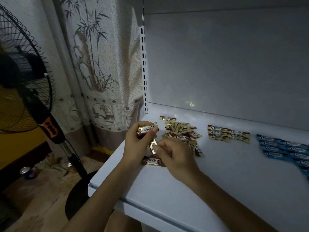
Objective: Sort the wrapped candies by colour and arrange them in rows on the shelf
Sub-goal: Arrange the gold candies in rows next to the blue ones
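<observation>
On the white shelf point(217, 181) lies a loose pile of brown-and-gold Choco candies point(181, 133) at the left. My left hand point(139, 144) holds a small bunch of these candies point(148, 128) above the shelf's left edge. My right hand point(173, 154) pinches one gold candy point(153, 146) right beside the left hand. A single brown candy point(152, 161) rests on the shelf under both hands. To the right sit neat rows of brown-and-gold candies point(228, 133), and further right rows of blue candies point(284, 148).
A slotted upright point(144, 77) and the white back panel point(225, 64) bound the shelf. A standing fan point(30, 91) is at the left, in front of a patterned curtain point(100, 64). Cans point(25, 170) lie on the floor below.
</observation>
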The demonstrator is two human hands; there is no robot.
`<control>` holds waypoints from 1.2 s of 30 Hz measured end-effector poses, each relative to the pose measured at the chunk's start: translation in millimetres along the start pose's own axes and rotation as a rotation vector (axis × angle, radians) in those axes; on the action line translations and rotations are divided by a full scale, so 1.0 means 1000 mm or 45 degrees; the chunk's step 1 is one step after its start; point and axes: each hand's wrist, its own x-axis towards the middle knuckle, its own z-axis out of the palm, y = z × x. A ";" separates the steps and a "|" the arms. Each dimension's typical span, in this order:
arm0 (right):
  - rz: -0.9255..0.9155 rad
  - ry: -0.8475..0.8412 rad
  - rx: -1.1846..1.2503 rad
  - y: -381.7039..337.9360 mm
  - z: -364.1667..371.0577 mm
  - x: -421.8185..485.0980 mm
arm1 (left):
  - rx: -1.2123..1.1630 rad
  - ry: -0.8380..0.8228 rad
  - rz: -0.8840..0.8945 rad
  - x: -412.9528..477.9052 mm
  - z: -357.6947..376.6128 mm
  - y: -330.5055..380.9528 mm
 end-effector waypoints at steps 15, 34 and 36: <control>0.376 0.522 0.023 0.039 -0.113 -0.056 | -0.673 -0.132 -0.568 -0.031 0.117 0.008; 0.138 0.287 -0.336 0.042 -0.116 -0.076 | -0.963 -0.217 -0.804 -0.039 0.135 -0.007; 0.198 0.180 -0.181 0.029 -0.106 -0.069 | -1.124 -0.210 -0.926 -0.035 0.139 -0.007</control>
